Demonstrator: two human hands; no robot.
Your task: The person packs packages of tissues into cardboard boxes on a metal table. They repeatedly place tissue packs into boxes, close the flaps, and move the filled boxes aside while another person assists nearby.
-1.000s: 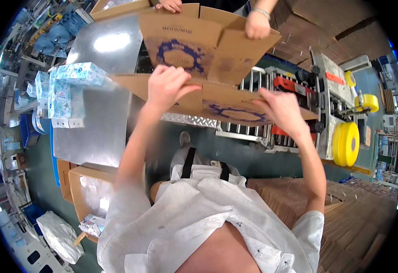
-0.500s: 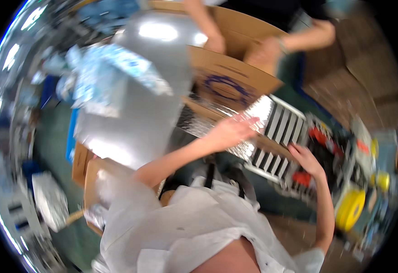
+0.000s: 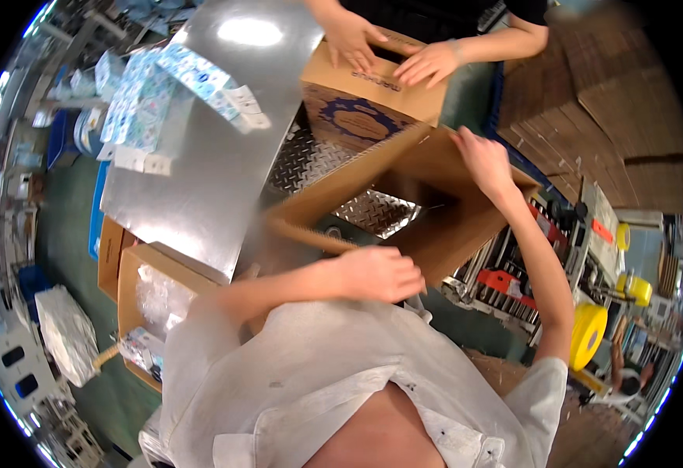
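Note:
In front of me an open cardboard box (image 3: 458, 222) stands tilted like a sleeve, and patterned metal plate shows through its open bottom. My right hand (image 3: 484, 162) pinches the box's far right upper edge between thumb and fingers. My left hand (image 3: 380, 274) is at the near edge, its fingers curled together against the cardboard; its fingertips are partly hidden. Beyond it stands another cardboard box (image 3: 368, 105) with a dark blue printed design. Both hands of a co-worker (image 3: 427, 64) lie on that box's top, around a dark opening.
At left is a shiny metal table (image 3: 201, 156) with blue-patterned packs (image 3: 142, 101). A carton holding clear plastic (image 3: 158, 292) stands near my left elbow. Roller machinery with a yellow tape roll (image 3: 588, 337) is at right. Flat cardboard stacks (image 3: 599, 117) fill the far right.
An open box is now between my hands, where rollers and metal plate showed before. My right hand has risen to its far edge, and my left has drawn nearer. The co-worker's box top is now closed over.

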